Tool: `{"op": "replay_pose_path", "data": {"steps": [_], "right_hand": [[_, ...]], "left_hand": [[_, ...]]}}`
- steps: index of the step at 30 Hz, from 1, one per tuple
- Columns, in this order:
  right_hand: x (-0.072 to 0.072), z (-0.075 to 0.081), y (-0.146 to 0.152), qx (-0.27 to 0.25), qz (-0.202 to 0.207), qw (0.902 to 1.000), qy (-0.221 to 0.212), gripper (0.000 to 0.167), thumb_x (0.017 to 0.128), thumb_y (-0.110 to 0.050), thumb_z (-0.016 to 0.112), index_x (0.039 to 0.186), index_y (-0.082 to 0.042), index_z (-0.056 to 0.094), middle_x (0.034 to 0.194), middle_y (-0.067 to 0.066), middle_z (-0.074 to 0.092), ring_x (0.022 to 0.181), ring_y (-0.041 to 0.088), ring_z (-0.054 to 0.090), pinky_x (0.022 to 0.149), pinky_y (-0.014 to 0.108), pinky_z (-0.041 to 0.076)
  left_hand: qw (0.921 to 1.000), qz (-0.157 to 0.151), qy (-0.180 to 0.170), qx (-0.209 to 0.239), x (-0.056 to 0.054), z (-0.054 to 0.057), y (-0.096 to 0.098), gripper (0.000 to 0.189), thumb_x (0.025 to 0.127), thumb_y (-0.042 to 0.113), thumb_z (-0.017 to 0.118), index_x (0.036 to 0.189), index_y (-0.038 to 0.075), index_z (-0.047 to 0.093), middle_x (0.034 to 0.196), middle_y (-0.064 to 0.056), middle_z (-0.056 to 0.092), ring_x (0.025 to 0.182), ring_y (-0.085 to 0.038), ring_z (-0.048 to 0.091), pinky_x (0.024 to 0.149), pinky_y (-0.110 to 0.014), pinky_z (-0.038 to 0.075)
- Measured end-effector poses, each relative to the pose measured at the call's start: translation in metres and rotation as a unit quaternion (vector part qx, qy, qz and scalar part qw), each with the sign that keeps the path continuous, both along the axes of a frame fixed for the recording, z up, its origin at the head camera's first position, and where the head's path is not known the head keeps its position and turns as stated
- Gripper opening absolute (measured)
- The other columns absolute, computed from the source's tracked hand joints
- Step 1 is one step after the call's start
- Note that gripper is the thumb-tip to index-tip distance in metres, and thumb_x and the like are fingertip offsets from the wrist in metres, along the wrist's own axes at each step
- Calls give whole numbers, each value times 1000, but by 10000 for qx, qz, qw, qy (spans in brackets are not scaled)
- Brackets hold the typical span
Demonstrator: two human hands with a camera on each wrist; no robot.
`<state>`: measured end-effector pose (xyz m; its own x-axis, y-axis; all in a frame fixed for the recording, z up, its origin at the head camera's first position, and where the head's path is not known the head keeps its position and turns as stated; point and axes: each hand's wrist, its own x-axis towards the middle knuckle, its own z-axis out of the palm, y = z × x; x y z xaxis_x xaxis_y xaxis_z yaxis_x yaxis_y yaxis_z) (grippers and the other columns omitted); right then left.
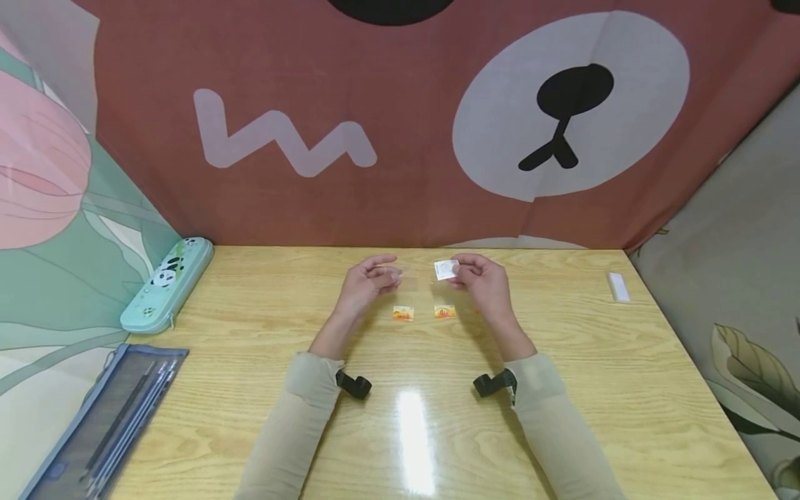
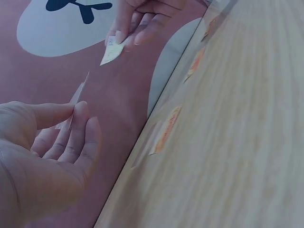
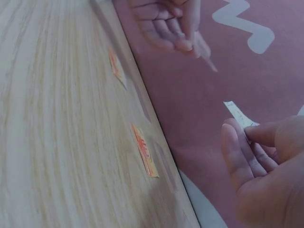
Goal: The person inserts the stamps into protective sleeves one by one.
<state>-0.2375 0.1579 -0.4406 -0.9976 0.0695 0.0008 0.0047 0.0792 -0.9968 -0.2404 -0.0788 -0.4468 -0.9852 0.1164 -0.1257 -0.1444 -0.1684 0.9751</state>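
Observation:
Between thumb and fingers, my left hand pinches a thin, see-through piece of plastic, which is faint in the head view. My right hand pinches a small white paper piece with fine print by its edge. Both hands are raised over the far part of the table, a short gap apart. Below and nearer to me lie two small orange-and-yellow printed pieces, a left one and a right one. A third orange piece shows farther off in the left wrist view.
On the wooden table, a panda pencil case stands at the far left. A blue-edged zip pouch with slim sticks inside lies nearer. At the far right is a small white block. A printed curtain hangs along the back edge.

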Motion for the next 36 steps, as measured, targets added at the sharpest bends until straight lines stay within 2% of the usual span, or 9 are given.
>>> {"op": "replay_pose_path", "data": {"steps": [6,10,14,17,20,27,31,36], "right_hand": [[3,1,-1,-662,279,9967,-386,27,98,-3,61,122,9,62,90,0,72,74,9,74,76,26,63],[5,1,-3,-996,396,9923,-616,26,98,-3,60,121,10,60,88,0,71,74,9,74,74,23,63],[5,0,-5,-1139,395,9902,-710,22,98,-3,60,118,7,59,83,1,73,72,10,74,73,24,63],[5,1,-5,-1174,441,9890,-786,22,99,-3,60,119,6,59,80,1,74,71,10,75,73,24,63],[5,2,-4,-1204,497,9876,-881,20,100,-3,60,119,4,58,81,1,74,72,10,75,73,24,63],[5,3,0,-1121,665,9878,-849,18,101,-7,60,117,2,58,85,-2,73,75,8,74,73,22,62],[5,3,0,-1068,717,9884,-803,18,101,-9,61,116,1,58,85,-1,71,76,8,73,74,21,62],[5,2,0,-1025,687,9889,-824,16,101,-11,62,113,-1,60,84,1,70,74,9,71,75,24,63]], "left_hand": [[9994,-76,-162,-290,2,-6,2,29,94,-3,66,124,-6,68,112,-13,73,86,-13,73,86,-31,62],[9993,-148,-241,-262,4,-7,1,24,97,-3,62,120,-9,67,110,-17,72,78,-12,73,76,-28,63],[9992,-163,-346,-144,5,-6,0,27,99,1,60,124,-7,62,109,-22,74,72,-12,74,67,-28,63],[9989,-237,-396,-35,5,-5,0,32,98,-1,61,130,-5,58,116,-26,71,72,-12,74,67,-28,63],[9987,-332,-393,-33,6,-4,0,36,98,-2,61,133,-7,55,117,-22,71,77,-12,73,70,-28,63],[9986,-347,-355,-169,5,-1,2,30,97,4,64,125,-8,64,93,-1,73,78,-9,71,75,-30,63],[9985,-328,-417,-132,5,-1,2,29,98,5,66,125,-4,67,93,-2,74,77,-8,71,76,-27,63],[9977,-238,-640,-9,4,-1,2,29,98,9,67,125,0,70,97,-9,75,76,-9,73,74,-25,63]]}}
